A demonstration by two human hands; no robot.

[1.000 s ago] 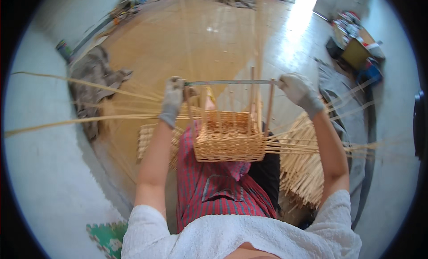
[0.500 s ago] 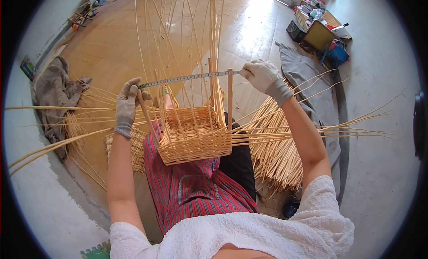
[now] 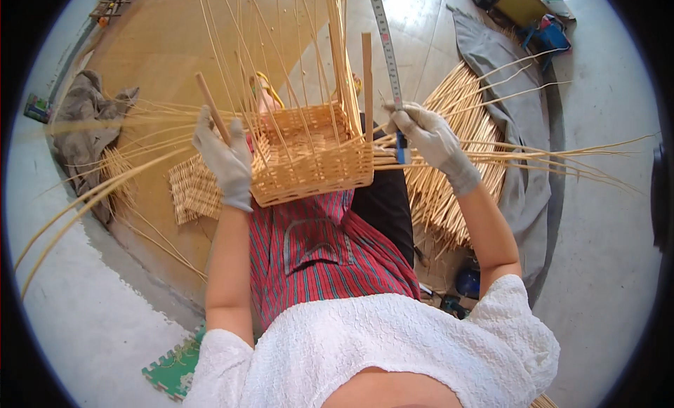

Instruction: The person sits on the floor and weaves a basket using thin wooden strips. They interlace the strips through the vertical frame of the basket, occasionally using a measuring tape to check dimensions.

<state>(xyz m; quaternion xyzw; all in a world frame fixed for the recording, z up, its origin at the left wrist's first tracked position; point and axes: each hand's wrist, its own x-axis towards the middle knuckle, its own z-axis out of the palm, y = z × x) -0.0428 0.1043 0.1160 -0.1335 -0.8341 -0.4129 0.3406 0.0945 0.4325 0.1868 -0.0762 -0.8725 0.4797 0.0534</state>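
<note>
Our left hand [image 3: 226, 154] just let go of the tape measure [image 3: 387, 53] and sits open around a corner stake [image 3: 210, 103]; our right hand [image 3: 430, 134] grips it. Basket [image 3: 312, 173] on our lap [image 3: 316, 232], measuring across looks paused.

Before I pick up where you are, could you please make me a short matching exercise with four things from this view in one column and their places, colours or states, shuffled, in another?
Things:
1. Basket
2. Tape measure
3. Apron
4. Mat

Descriptions:
A. Green, at the lower left of the picture
B. Held in the right grip, its strip pulled out
C. Red with dark stripes
D. Woven, with long thin stems rising from it

Right pairs: 1-D, 2-B, 3-C, 4-A
</note>
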